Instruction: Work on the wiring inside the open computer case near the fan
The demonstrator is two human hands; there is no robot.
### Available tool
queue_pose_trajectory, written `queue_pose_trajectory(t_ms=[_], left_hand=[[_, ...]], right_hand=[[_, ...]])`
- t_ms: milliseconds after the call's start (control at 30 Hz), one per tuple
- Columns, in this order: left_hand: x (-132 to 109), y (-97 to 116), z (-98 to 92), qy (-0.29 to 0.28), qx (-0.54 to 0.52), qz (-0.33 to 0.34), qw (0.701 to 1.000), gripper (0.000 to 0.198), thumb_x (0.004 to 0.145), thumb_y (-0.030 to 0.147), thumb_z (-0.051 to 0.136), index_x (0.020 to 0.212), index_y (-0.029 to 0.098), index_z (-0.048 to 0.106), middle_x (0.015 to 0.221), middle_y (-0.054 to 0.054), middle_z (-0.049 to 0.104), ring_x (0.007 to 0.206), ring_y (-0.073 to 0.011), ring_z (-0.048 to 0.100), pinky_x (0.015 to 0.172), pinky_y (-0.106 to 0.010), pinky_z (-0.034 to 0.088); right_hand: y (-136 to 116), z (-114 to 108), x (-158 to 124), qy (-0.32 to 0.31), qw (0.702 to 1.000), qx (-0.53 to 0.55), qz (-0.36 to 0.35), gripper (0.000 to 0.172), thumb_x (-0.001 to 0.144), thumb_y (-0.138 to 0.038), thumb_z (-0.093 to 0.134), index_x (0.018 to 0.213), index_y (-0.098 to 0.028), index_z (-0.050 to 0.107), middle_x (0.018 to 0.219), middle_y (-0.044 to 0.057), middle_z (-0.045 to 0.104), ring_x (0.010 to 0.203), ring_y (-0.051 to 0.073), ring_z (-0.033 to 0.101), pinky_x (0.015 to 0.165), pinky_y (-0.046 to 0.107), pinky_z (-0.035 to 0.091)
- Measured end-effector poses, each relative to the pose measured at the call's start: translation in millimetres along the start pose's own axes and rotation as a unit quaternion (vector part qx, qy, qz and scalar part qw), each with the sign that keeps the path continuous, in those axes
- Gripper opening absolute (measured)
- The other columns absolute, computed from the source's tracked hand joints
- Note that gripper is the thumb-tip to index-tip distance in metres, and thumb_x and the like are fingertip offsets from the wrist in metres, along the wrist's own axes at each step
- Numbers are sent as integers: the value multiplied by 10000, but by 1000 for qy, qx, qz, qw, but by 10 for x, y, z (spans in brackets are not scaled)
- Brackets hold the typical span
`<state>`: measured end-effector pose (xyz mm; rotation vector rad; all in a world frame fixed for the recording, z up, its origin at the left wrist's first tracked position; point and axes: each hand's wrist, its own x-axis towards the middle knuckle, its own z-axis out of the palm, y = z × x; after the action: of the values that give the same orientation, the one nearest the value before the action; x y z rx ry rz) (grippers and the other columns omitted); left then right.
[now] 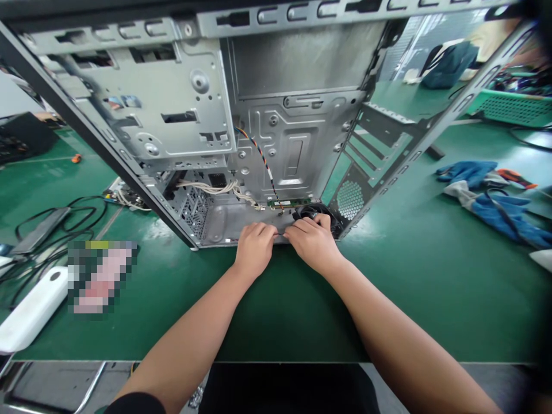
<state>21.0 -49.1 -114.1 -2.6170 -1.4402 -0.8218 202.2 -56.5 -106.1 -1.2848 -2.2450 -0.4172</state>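
Observation:
An open computer case (297, 152) stands on the green table in front of me. My left hand (255, 248) is closed in a pinch at the case's lower front edge. Close beside it, my right hand (314, 242) is closed too, its fingertips facing the left ones. A thin dark cable (281, 233) runs between the two pinches; most of it is hidden. Behind my right hand lies a black fan (317, 211), partly covered. A green memory module (290, 202) rests on the case floor, near the end of a multicoloured cable (261, 154) and a white cable bundle (215, 187).
Blue-and-white gloves (495, 207) lie on the right, with a green basket (517, 106) of parts behind them. On the left are black cables (92, 215), a white bar-shaped object (34, 310) and a blurred-out item (103, 279). The table edge (280, 361) is close to me.

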Motion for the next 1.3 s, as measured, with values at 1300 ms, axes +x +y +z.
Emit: queue_pose_trajectory(t_ms=[1300], left_hand=[[31, 15, -40, -41, 10, -2, 999, 123, 940, 243, 515, 841, 216, 584, 804, -19, 656, 858, -213, 555, 759, -349, 360]], right_hand=[[-17, -19, 2, -12, 1000, 2, 7, 310, 970, -268, 447, 778, -179, 674, 703, 26, 598, 727, 151, 456, 797, 362, 194]])
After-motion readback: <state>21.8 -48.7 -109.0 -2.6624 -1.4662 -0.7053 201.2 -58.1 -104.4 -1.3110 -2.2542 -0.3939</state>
